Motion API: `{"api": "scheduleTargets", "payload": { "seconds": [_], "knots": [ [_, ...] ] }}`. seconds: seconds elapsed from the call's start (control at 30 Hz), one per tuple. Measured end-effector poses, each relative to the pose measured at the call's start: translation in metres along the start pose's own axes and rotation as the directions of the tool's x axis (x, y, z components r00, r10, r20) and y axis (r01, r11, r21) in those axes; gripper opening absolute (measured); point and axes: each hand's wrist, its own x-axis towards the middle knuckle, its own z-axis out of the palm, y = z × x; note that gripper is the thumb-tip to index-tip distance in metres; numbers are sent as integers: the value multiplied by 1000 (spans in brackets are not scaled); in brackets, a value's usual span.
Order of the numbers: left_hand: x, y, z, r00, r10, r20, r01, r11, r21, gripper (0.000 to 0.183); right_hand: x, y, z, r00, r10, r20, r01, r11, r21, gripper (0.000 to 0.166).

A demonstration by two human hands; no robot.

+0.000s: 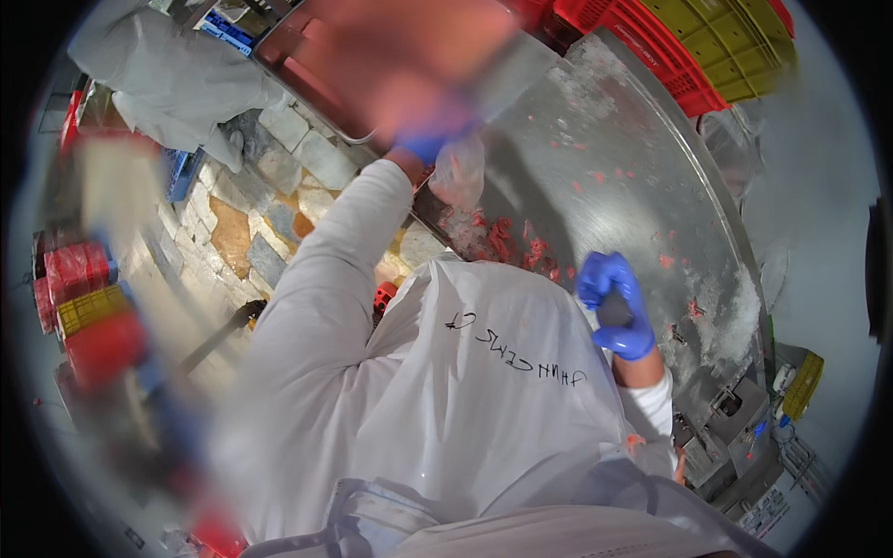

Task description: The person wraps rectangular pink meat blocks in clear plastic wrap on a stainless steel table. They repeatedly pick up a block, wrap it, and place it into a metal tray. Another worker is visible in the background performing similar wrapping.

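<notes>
My left hand [432,139], in a blue glove, is stretched forward at the edge of a metal tray [359,138] that holds pinkish-red pieces. A blurred pink-orange mass hides its fingers, so its grip cannot be made out. Beside the wrist lies a clear plastic bag [460,171]. My right hand [617,307], also blue-gloved, is curled over the steel table [600,216]; a dark grey patch shows between fingers and thumb, and whether it is an object is unclear. Red-pink scraps [501,240] lie along the near table edge, against my white apron [488,363].
Crushed ice [732,321] lies near the table's raised rim. Red crates [652,59] and a yellow crate [711,42] stand beyond the far end. A person in white [174,70] is at upper left, above the stone-patterned floor [230,230]. Metal equipment [732,425] stands at lower right.
</notes>
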Motion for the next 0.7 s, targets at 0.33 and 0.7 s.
{"api": "scheduleTargets", "payload": {
  "seconds": [0.33, 0.7],
  "knots": [
    [-7, 94, 58, 958, -80, 276, 247, 722, -646, 22, -67, 63, -115, 525, 735, -429, -748, 639, 179, 28],
    [-6, 137, -19, 980, 200, 5, -178, 883, -434, 28, 9, -72, -208, 882, -281, -377, 21, 824, -566, 48]
  ]
}}
